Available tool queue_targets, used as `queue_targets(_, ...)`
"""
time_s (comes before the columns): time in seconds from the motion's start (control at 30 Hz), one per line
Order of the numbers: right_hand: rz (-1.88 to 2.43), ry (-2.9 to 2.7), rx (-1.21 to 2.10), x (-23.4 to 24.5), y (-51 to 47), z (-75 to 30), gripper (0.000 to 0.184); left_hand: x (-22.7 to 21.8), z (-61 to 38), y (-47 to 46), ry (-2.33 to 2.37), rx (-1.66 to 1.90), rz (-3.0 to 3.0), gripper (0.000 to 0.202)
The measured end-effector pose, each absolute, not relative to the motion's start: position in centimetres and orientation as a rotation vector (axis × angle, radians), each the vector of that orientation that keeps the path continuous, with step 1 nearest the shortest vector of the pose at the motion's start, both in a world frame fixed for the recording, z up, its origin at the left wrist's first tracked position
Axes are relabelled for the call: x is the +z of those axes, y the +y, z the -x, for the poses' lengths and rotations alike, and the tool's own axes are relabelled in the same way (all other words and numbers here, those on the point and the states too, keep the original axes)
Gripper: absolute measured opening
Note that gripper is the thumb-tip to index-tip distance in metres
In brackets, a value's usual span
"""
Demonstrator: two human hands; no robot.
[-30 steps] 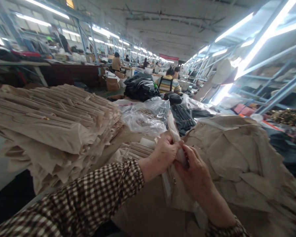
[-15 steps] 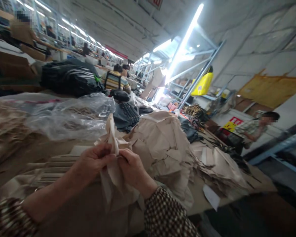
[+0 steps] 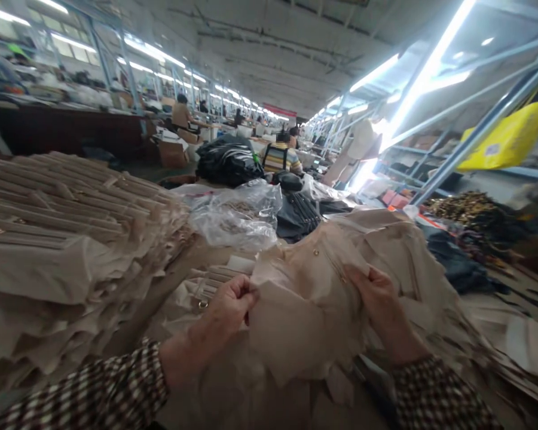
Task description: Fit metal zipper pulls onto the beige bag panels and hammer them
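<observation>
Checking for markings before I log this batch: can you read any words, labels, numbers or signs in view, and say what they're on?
No text is legible.
The red sign at the far end of the hall: lettering too small to read.
The yellow bag by the rack: small mark, too blurred to read.

L hand (image 3: 231, 310) has its fingertips partly hidden behind the beige sheet (image 3: 305, 316); cloth or paper, can't tell. Both checked sleeves (image 3: 89, 388) run off the bottom edge. The beige stack (image 3: 58, 239) is cut off by the left edge, the yellow bag (image 3: 511, 137) by the right. Contents of the clear plastic bag (image 3: 233, 218) are blurred; items in the gold-toned heap (image 3: 461, 206) are too small to tell, as is what the far workers (image 3: 282, 154) handle.
</observation>
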State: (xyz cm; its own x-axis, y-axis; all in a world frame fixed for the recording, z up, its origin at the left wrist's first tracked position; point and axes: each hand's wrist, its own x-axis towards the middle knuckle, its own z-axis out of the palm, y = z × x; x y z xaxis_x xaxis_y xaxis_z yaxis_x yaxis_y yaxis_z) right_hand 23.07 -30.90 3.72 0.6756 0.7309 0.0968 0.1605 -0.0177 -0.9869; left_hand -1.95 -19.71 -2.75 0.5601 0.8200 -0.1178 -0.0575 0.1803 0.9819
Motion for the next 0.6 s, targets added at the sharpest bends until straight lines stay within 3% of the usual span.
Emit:
queue_targets(0.17,1.486,-0.723,0.498,5.9,-31.1,-23.5,0.038,-3.8,2.9,-19.9,0.843,0.640,-1.499,0.030)
queue_targets(0.3,1.538,-0.983,0.651,8.2,-31.0,-21.4,0.036,1.5,2.9,-20.6,0.568,1.250,-2.168,0.024)
queue_targets(0.43,1.440,-1.348,0.817,10.0,-31.4,-17.4,0.028,6.6,1.8,-21.4,0.035,1.366,-2.565,0.032)
queue_targets(0.6,1.277,-1.303,0.819,9.7,-31.8,-15.7,0.042,4.2,0.7,-19.3,-0.034,1.274,-2.439,0.033)
